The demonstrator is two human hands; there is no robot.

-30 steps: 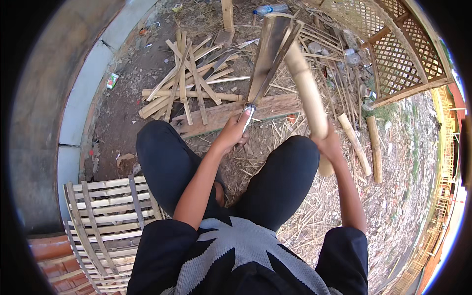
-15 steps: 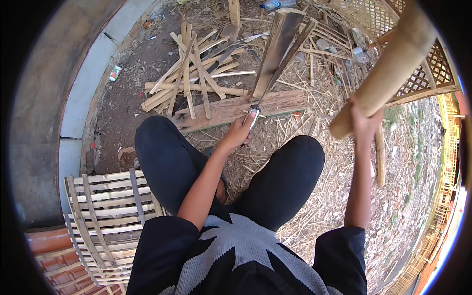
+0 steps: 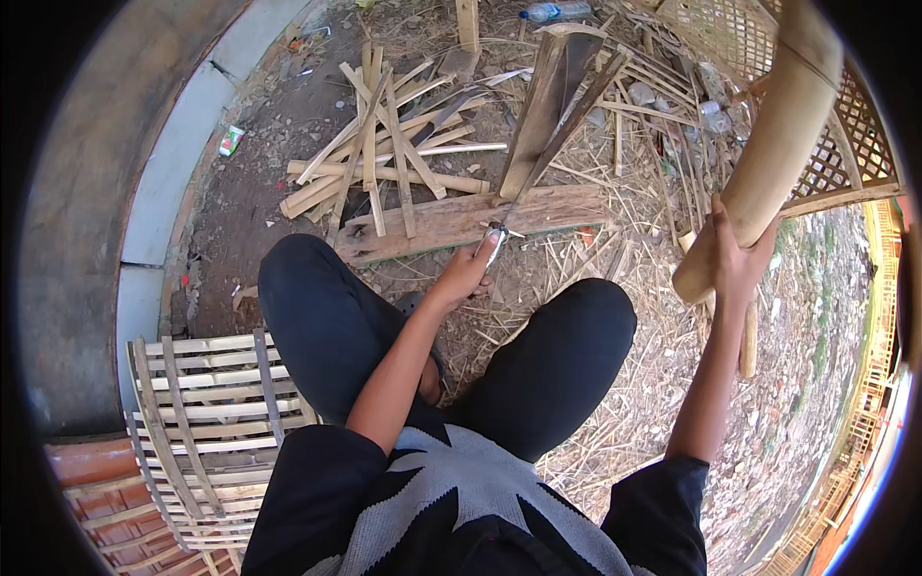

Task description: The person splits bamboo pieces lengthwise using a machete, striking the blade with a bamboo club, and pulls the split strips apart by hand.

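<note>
My left hand point(image 3: 466, 276) is closed round a pale, light-coloured handle point(image 3: 496, 245), which looks like that of a large knife. From its far end a thin dark blade-like edge runs toward a split piece of bamboo point(image 3: 543, 110); how far it enters is unclear. This bamboo stands tilted over a worn wooden plank point(image 3: 451, 223) on the ground, its two sides spread apart toward the top. Out to the right, my right hand point(image 3: 738, 252) grips a thick bamboo pole point(image 3: 783, 134) near its lower end. The pole slants up past the frame's top, apart from the split piece.
Beyond the plank lies a heap of bamboo strips point(image 3: 384, 144). A slatted bamboo panel point(image 3: 211, 422) is at my left, near a pale kerb point(image 3: 149, 226). Lattice panels point(image 3: 850, 134) stand at the far right. A plastic bottle point(image 3: 555, 11) lies at the back among shavings.
My right hand has carried the bamboo pole to the right and slightly nearer to me, and the pole now stands steeper. My left hand keeps its hold on the handle, almost unmoved.
</note>
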